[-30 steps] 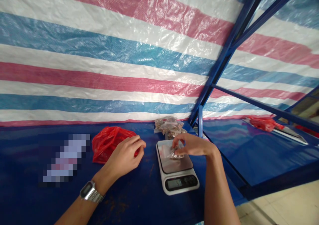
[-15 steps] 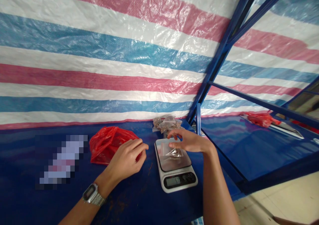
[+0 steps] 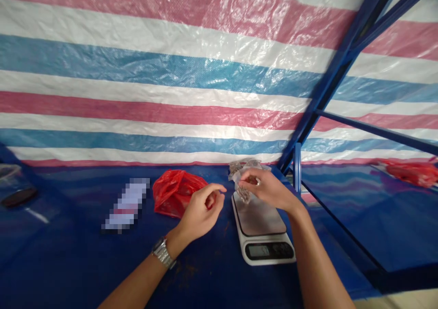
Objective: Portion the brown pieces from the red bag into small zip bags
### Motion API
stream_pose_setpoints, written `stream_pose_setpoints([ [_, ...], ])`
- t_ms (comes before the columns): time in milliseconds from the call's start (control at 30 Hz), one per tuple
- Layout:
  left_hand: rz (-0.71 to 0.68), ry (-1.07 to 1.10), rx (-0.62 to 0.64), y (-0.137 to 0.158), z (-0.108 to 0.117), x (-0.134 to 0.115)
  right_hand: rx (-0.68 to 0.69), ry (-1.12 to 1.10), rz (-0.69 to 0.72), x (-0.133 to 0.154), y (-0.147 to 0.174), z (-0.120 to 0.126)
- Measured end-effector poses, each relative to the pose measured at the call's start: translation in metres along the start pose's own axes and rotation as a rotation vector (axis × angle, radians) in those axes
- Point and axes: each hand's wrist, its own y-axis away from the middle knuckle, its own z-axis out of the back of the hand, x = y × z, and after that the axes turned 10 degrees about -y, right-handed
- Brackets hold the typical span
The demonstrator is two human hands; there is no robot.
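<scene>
My right hand (image 3: 270, 189) pinches a small clear zip bag (image 3: 243, 193) with brownish bits in it. The bag hangs over the back left corner of a white kitchen scale (image 3: 265, 220), whose steel plate is otherwise bare. Digits show on the scale's display, too blurred to read surely. Between the scale and a red plastic bag (image 3: 169, 195), my left hand (image 3: 201, 211) hovers with fingers loosely curled, thumb and forefinger apart, holding nothing. More clear bags (image 3: 253, 164) with brown contents lie behind the scale, partly hidden by my right hand.
The blue table (image 3: 85, 268) backs onto a striped plastic sheet (image 3: 153, 71). A slanted blue metal frame (image 3: 308, 117) rises right of the scale. A pixelated flat object (image 3: 126, 206) lies left; a clear container (image 3: 12, 183) stands far left. Another red bag (image 3: 414, 172) rests far right.
My right hand has picked the small zip bag off the scale's plate and lifted it toward the back left. My left hand has uncurled slightly. The view has swung left.
</scene>
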Motion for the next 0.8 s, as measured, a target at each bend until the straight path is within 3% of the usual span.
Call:
stream_pose_setpoints([
  [67, 0.102, 0.162, -0.005, -0.001, -0.005, 0.002, -0.075, -0.044, 0.114, 0.01, -0.006, -0.02],
  [133, 0.14, 0.28, -0.035, -0.002, -0.006, 0.003, -0.065, -0.081, 0.201, 0.019, -0.01, -0.039],
  [267, 0.153, 0.325, -0.112, -0.009, 0.002, 0.002, -0.057, -0.071, 0.358, 0.029, -0.01, -0.065],
  [467, 0.146, 0.314, 0.01, -0.018, 0.021, 0.004, -0.367, 0.057, 0.432, 0.027, -0.009, -0.068],
  [633, 0.124, 0.284, 0.085, -0.001, 0.031, 0.021, -0.208, 0.136, 0.417, 0.024, -0.009, -0.074],
  [800, 0.239, 0.446, 0.046, 0.013, 0.042, 0.023, -0.192, 0.051, 0.36, 0.027, -0.006, -0.086],
])
